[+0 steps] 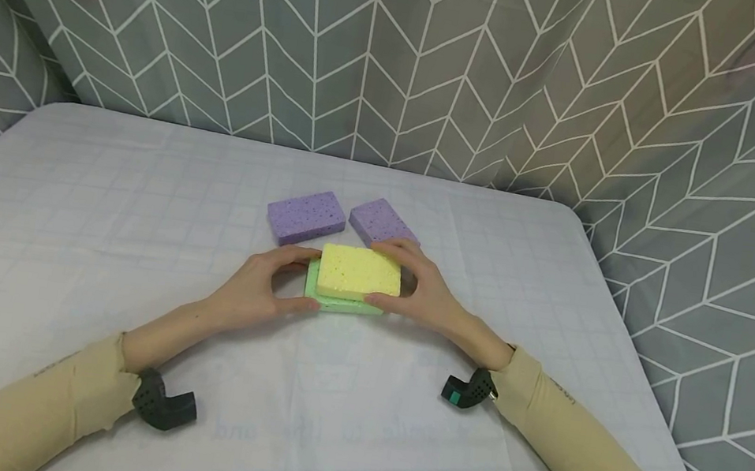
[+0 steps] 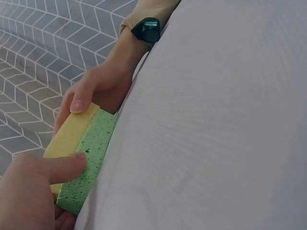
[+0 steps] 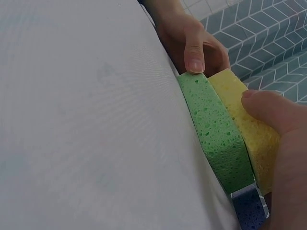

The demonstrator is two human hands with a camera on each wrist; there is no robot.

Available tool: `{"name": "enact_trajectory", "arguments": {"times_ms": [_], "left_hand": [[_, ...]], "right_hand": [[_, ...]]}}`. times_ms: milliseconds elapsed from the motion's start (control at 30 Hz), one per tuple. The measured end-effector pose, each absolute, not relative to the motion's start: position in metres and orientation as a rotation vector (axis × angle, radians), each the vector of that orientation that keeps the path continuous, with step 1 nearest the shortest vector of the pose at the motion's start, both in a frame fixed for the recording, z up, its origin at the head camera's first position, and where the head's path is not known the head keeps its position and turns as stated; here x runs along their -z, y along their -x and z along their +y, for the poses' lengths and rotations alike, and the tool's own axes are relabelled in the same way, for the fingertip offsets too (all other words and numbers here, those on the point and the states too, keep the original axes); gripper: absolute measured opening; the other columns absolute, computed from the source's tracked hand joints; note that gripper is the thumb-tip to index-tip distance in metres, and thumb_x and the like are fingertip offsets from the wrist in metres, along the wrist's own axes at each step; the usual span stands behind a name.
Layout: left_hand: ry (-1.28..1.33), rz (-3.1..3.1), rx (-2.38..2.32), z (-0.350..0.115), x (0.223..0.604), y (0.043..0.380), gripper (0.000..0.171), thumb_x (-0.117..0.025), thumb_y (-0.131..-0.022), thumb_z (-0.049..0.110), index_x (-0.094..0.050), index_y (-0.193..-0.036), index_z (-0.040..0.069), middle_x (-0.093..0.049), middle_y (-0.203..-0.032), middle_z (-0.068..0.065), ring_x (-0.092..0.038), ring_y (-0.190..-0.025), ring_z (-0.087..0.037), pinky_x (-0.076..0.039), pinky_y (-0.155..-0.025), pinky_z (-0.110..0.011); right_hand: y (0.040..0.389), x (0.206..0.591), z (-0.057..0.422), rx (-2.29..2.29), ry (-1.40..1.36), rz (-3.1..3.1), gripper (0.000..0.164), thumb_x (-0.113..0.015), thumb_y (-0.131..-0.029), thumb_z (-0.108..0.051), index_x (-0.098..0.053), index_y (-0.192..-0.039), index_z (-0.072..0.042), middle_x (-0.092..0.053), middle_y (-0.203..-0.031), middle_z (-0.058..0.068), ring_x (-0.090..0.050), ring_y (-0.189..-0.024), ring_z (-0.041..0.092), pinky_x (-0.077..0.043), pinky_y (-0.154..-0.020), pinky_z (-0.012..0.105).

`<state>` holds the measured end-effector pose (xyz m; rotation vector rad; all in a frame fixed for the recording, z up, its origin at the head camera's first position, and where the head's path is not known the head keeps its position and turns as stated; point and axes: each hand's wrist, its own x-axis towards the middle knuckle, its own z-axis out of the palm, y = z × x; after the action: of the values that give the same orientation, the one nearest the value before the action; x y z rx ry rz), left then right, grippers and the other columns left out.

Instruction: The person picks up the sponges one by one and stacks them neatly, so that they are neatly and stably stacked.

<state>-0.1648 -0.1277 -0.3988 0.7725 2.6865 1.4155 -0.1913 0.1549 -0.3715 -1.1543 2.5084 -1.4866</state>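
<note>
A yellow sponge (image 1: 360, 273) lies flat on top of a green sponge (image 1: 348, 307), slightly offset to the right and far side. My left hand (image 1: 263, 288) grips the green sponge by its left end, thumb on the near edge and fingers at the far side. Opposite it, my right hand (image 1: 423, 293) pinches the yellow sponge at its right end between thumb and fingers. In the right wrist view, the left thumb touches the near face of the green sponge (image 3: 216, 129), while the right thumb presses the yellow sponge (image 3: 249, 124).
Two purple sponges lie just behind the stack, one at left (image 1: 306, 216) and one at right (image 1: 379, 221), beside the right fingers. A dark blue block (image 3: 249, 206) shows by the green sponge; its kind is unclear. A white cloth (image 1: 140, 188) covers the table before a patterned curtain (image 1: 345, 48).
</note>
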Motion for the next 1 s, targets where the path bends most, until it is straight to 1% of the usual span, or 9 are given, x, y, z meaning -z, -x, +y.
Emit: {"name": "enact_trajectory", "arguments": {"times_ms": [133,233,367,533,700,1000], "left_hand": [[-0.772,2.681,-1.424,-0.128,0.399,0.165,0.074,-0.086,-0.080,0.028,-0.052,-0.142,0.005,-0.058,-0.139,-0.012,-0.059,-0.126,-0.028,-0.048,-0.111,-0.044],[-0.766,2.675,-1.435,-0.127,0.398,0.164,0.075,-0.087,-0.079,0.026,-0.052,-0.142,0.005,-0.059,-0.138,-0.011,-0.059,-0.126,-0.028,-0.048,-0.111,-0.043],[-0.759,2.672,-1.442,-0.127,0.397,0.164,0.075,-0.087,-0.079,0.025,-0.051,-0.142,0.005,-0.059,-0.137,-0.012,-0.060,-0.125,-0.028,-0.048,-0.111,-0.043],[-0.750,2.676,-1.438,-0.127,0.398,0.164,0.075,-0.087,-0.079,0.023,-0.051,-0.142,0.003,-0.059,-0.137,-0.013,-0.060,-0.125,-0.028,-0.047,-0.111,-0.044],[-0.735,2.664,-1.449,-0.127,0.398,0.164,0.076,-0.087,-0.078,0.023,-0.050,-0.142,0.002,-0.059,-0.137,-0.014,-0.059,-0.125,-0.029,-0.047,-0.111,-0.043],[-0.725,2.674,-1.447,-0.127,0.399,0.165,0.078,-0.088,-0.078,0.025,-0.050,-0.142,0.003,-0.060,-0.136,-0.013,-0.059,-0.126,-0.029,-0.047,-0.111,-0.043]], "right_hand": [[0.186,0.363,0.153,1.489,1.157,2.501,0.065,-0.080,-0.075,0.007,-0.054,-0.134,0.009,-0.053,-0.131,0.026,-0.046,-0.128,0.034,-0.036,-0.116,0.050],[0.191,0.372,0.155,1.494,1.177,2.504,0.067,-0.081,-0.074,0.006,-0.054,-0.134,0.008,-0.053,-0.133,0.024,-0.045,-0.129,0.034,-0.034,-0.116,0.052],[0.201,0.389,0.159,1.488,1.189,2.508,0.070,-0.083,-0.072,0.004,-0.054,-0.136,0.005,-0.053,-0.136,0.019,-0.044,-0.131,0.032,-0.033,-0.117,0.052],[0.204,0.393,0.161,1.486,1.194,2.494,0.069,-0.085,-0.076,-0.006,-0.055,-0.138,0.000,-0.054,-0.137,0.011,-0.045,-0.133,0.025,-0.033,-0.118,0.049],[0.203,0.393,0.161,1.476,1.194,2.493,0.068,-0.084,-0.079,-0.015,-0.055,-0.139,-0.001,-0.053,-0.138,0.009,-0.044,-0.134,0.025,-0.032,-0.118,0.051],[0.201,0.390,0.159,1.456,1.187,2.503,0.069,-0.084,-0.078,-0.011,-0.054,-0.139,-0.001,-0.053,-0.139,0.010,-0.044,-0.134,0.025,-0.033,-0.118,0.050]]}}
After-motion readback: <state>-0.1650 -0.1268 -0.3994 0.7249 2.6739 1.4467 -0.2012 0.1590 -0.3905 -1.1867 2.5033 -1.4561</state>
